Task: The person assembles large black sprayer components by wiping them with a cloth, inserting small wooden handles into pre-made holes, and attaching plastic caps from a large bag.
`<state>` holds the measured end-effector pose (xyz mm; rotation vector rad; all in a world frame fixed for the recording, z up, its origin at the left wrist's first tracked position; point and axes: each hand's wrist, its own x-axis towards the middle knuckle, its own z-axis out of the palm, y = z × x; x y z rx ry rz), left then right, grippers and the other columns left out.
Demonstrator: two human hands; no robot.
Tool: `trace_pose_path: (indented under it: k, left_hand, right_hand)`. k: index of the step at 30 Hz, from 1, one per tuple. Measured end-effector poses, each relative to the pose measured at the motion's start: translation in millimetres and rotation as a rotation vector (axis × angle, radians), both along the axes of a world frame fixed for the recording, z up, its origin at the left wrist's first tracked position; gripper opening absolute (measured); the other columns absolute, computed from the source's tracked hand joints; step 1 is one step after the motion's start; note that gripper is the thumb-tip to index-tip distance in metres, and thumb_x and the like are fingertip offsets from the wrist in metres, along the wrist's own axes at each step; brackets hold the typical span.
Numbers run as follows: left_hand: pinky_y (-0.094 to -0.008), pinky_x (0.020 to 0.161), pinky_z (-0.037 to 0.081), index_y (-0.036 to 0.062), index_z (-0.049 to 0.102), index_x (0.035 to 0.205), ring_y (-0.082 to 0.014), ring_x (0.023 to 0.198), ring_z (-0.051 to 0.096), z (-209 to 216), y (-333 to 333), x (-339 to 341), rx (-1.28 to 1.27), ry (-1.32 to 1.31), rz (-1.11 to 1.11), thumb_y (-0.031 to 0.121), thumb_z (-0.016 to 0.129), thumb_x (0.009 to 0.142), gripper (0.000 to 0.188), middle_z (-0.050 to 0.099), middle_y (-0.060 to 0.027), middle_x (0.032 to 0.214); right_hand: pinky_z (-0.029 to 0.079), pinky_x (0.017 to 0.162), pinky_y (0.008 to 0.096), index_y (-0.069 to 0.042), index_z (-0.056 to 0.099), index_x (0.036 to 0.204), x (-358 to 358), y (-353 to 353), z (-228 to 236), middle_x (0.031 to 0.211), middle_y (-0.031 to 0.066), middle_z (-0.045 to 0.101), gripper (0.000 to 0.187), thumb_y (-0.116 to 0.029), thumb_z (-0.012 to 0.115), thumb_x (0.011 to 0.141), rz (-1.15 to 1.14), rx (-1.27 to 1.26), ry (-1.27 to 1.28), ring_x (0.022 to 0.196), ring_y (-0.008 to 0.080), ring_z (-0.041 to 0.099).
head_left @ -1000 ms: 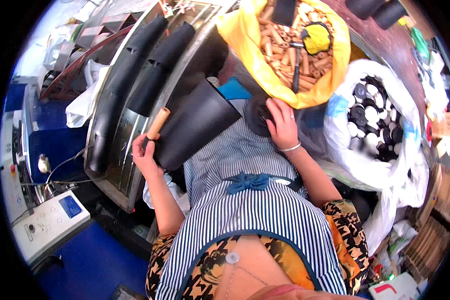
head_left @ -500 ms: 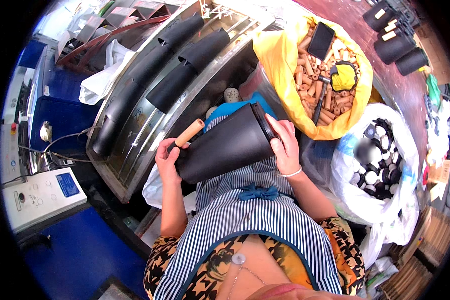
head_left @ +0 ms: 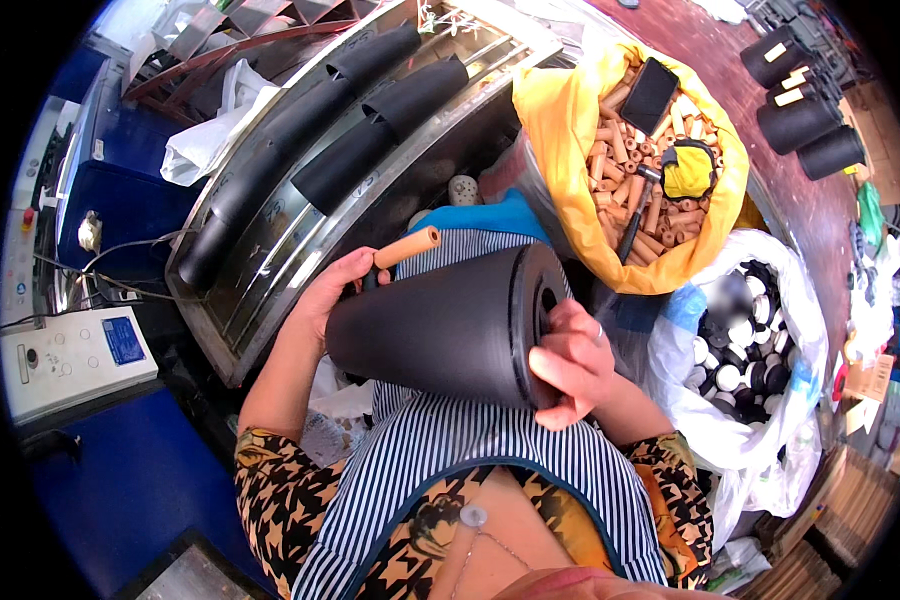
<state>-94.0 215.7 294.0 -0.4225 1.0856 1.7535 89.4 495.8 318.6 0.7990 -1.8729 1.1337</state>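
Note:
A black tapered pot (head_left: pixel 430 325) lies on its side across my lap, its wide rimmed end turned to the right. From its upper left side a wooden handle (head_left: pixel 408 247) sticks out, with a hole in its end. My left hand (head_left: pixel 335 290) grips the narrow end beside the handle, its fingers partly hidden behind the pot. At the wide end, my right hand (head_left: pixel 575 365) has its fingers curled against the rim and over the recessed end; the fingertips are partly hidden.
Black tapered shells (head_left: pixel 270 155) lie in rows on a metal rack (head_left: pixel 235 345) at left. A yellow bag (head_left: pixel 555 190) of wooden handles holds a phone (head_left: pixel 650 97), a hammer (head_left: pixel 638 215) and a tape measure (head_left: pixel 688 170). A white bag (head_left: pixel 670 345) contains black and white caps. Black pots (head_left: pixel 800 125) stand far right.
The pot has come nearer to me and turned, so its wide end faces more to the right. My right hand has shifted from the rim's upper edge to the end face, fingers now curled.

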Motion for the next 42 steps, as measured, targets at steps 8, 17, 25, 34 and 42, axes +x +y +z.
trace_pose_path:
  k: [8, 17, 25, 34, 42]
  left_hand:
    - [-0.0351, 0.072, 0.052, 0.0057, 0.067, 0.081, -0.021, 0.078, 0.065, 62.6, 39.2, 34.1, -0.247, 1.899, -0.011, 0.019, 0.077, 0.073, 0.018, 0.068, -0.0086, 0.082]
    - [-0.0301, 0.081, 0.053, 0.0014, 0.07, 0.093, -0.0189, 0.084, 0.067, 71.6, 21.9, 45.3, -0.704, 1.198, 0.175, 0.005, 0.08, 0.067, 0.028, 0.07, -0.0081, 0.088]
    - [-0.037, 0.077, 0.058, 0.0087, 0.067, 0.084, -0.0184, 0.078, 0.067, 128.6, 67.8, 59.5, 0.001, 2.431, -0.597, 0.022, 0.078, 0.073, 0.021, 0.067, -0.0029, 0.082]
    - [-0.0293, 0.078, 0.057, 0.0107, 0.069, 0.086, -0.0137, 0.079, 0.069, 169.3, 114.6, 60.3, 0.483, 2.353, -0.956, 0.026, 0.079, 0.076, 0.021, 0.069, 0.0003, 0.083]
    - [-0.0329, 0.07, 0.055, 0.0169, 0.067, 0.091, -0.0189, 0.071, 0.063, 186.4, 154.4, 30.1, 0.16, 2.428, -1.051, 0.034, 0.072, 0.072, 0.026, 0.062, 0.0034, 0.078]
  right_hand:
    - [0.052, 0.083, 0.0338, 0.003, 0.049, 0.136, -35.4, 12.4, -17.6, 0.106, 0.0098, 0.066, 0.052, -0.035, 0.046, 0.102, 0.047, -1.298, -0.887, 0.092, 0.0212, 0.065]
    - [0.032, 0.11, 0.0353, 0.002, 0.046, 0.14, -18.1, 1.7, -43.6, 0.134, 0.0168, 0.053, 0.062, -0.045, 0.026, 0.105, -0.262, -0.581, -0.671, 0.125, 0.0268, 0.051]
    - [0.05, 0.093, 0.0334, -0.002, 0.062, 0.12, -29.8, 29.5, -95.5, 0.115, 0.0088, 0.065, 0.04, -0.034, 0.044, 0.103, 0.168, -1.31, -1.603, 0.104, 0.0169, 0.062]
    - [0.055, 0.077, 0.0317, -0.01, 0.068, 0.104, -33.4, 32.2, -147.7, 0.098, 0.0042, 0.069, 0.04, -0.048, 0.056, 0.096, 0.413, -0.94, -1.892, 0.084, 0.0155, 0.067]
    - [0.049, 0.074, 0.0335, -0.005, 0.059, 0.101, -30.9, 63.1, -3.2, 0.082, 0.0062, 0.063, 0.038, -0.042, 0.05, 0.1, 0.286, -0.355, -0.676, 0.079, 0.0235, 0.063]
